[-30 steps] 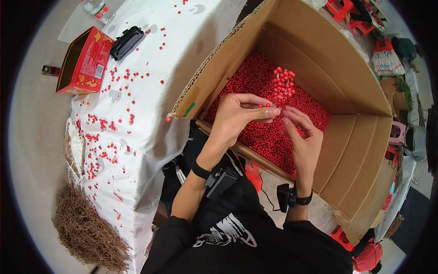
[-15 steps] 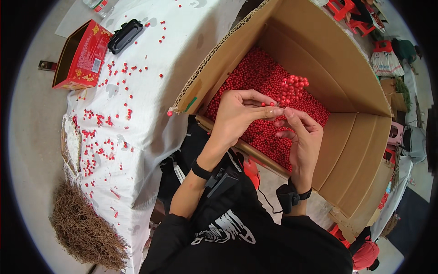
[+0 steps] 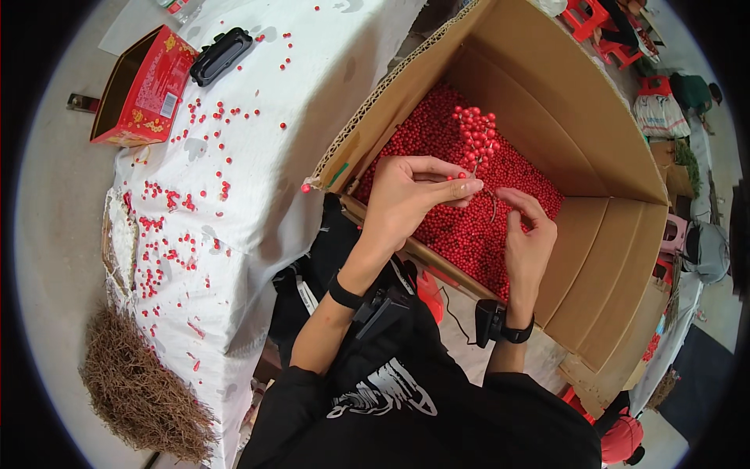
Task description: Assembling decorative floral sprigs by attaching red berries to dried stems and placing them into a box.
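My left hand (image 3: 410, 195) is closed in a pinch on a sprig of red berries (image 3: 476, 137), whose round cluster stands up beyond the fingertips. A few single berries show along its thumb and forefinger. To the right, my right hand (image 3: 531, 238) has its fingers apart and bent, with nothing visible between them. A thin brown stem (image 3: 494, 207) shows between the two hands; whether it belongs to the sprig I cannot tell. Below both hands, loose red berries (image 3: 461, 242) fill the bottom of a large cardboard box (image 3: 547, 102).
At left, a white-covered table (image 3: 266, 180) carries scattered berries, a red carton (image 3: 148, 90) and a black case (image 3: 221, 56). A heap of brown bare twigs (image 3: 144, 383) lies by its near left edge. Red stools (image 3: 586, 19) stand at the far right.
My right hand has let go of the sprig's lower end and drawn slightly right and down, its fingers parting. The berry cluster has tipped left and stands more upright in my left hand.
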Available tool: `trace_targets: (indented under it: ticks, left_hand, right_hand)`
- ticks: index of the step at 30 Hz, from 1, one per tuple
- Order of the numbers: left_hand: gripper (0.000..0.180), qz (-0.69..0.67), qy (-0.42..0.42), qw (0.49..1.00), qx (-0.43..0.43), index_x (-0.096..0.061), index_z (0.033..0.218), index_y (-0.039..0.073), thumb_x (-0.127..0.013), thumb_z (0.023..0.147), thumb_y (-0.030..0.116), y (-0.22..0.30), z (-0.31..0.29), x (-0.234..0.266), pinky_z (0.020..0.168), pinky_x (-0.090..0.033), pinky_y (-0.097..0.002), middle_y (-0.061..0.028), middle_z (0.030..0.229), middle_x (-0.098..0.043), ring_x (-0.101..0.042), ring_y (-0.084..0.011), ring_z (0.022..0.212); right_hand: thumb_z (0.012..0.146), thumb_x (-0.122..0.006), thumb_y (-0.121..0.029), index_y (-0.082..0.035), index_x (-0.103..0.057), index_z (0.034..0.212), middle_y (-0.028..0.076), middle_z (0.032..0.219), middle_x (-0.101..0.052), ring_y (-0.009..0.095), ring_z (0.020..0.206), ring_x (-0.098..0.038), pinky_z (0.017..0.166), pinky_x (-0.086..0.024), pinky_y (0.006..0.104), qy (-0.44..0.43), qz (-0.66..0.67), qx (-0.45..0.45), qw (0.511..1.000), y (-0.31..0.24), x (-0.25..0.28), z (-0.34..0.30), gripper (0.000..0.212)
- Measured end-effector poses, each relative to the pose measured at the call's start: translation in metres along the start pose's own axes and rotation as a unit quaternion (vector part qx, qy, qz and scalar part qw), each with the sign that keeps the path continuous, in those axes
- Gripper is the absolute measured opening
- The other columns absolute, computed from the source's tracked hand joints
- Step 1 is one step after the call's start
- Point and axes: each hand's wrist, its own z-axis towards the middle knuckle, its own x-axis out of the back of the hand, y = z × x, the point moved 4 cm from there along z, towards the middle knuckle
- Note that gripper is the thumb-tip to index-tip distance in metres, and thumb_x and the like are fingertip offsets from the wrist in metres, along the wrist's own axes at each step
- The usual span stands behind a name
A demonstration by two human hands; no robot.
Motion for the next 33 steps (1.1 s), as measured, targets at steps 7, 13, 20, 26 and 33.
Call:
trace_targets:
  ticks: [7,13,20,26,33]
  left_hand:
    - [0.021,0.037,-0.004,0.999,-0.015,-0.065,0.095,-0.009,-0.072,0.079,0.003,0.001,-0.005,-0.003,0.070,-0.057,-0.0271,-0.0164,0.089,-0.068,-0.068,-0.0193,0.079]
    - [0.017,0.045,-0.027,0.999,-0.011,-0.065,0.089,-0.009,-0.072,0.078,0.002,0.006,-0.006,-0.008,0.067,-0.057,-0.0252,-0.0153,0.084,-0.069,-0.068,-0.0183,0.075]
    - [0.018,0.116,0.004,0.993,-0.013,-0.065,0.083,-0.008,-0.075,0.077,0.005,0.004,-0.004,-0.010,0.066,-0.056,-0.0251,-0.0147,0.080,-0.068,-0.068,-0.0173,0.074]
    - [0.021,0.307,0.053,0.950,-0.028,-0.066,0.090,-0.007,-0.075,0.075,0.005,-0.003,0.007,0.005,0.069,-0.054,-0.0252,-0.0145,0.083,-0.069,-0.068,-0.0145,0.076]
    - [0.025,0.401,-0.021,0.896,-0.193,-0.066,0.103,-0.007,-0.069,0.081,0.004,0.006,-0.002,-0.010,0.077,-0.053,-0.0261,-0.0167,0.093,-0.069,-0.068,-0.0161,0.084]
  right_hand:
    - [0.089,-0.059,-0.006,0.003,-0.067,0.101,0.011,0.096,-0.068,0.017,0.083,-0.066,0.062,-0.054,0.0243,-0.028,0.395,-0.216,0.893,-0.030,-0.023,-0.005,0.017]
    - [0.090,-0.059,-0.010,0.003,-0.062,0.107,0.011,0.097,-0.067,0.017,0.080,-0.065,0.057,-0.054,0.0284,-0.087,0.522,-0.240,0.814,-0.024,-0.027,-0.006,0.022]
    - [0.088,-0.060,-0.011,0.000,-0.064,0.104,0.007,0.093,-0.066,0.014,0.074,-0.061,0.057,-0.052,0.0247,-0.049,0.545,-0.269,0.793,-0.017,-0.030,-0.003,0.020]
    - [0.088,-0.059,-0.012,-0.002,-0.063,0.105,0.004,0.094,-0.064,0.011,0.076,-0.057,0.057,-0.048,0.0235,-0.018,0.571,-0.279,0.772,-0.004,-0.025,-0.002,0.020]
    - [0.089,-0.060,-0.009,0.001,-0.065,0.104,0.004,0.094,-0.064,0.010,0.082,-0.058,0.064,-0.048,0.0238,-0.021,0.646,-0.256,0.719,-0.016,-0.023,-0.005,0.019]
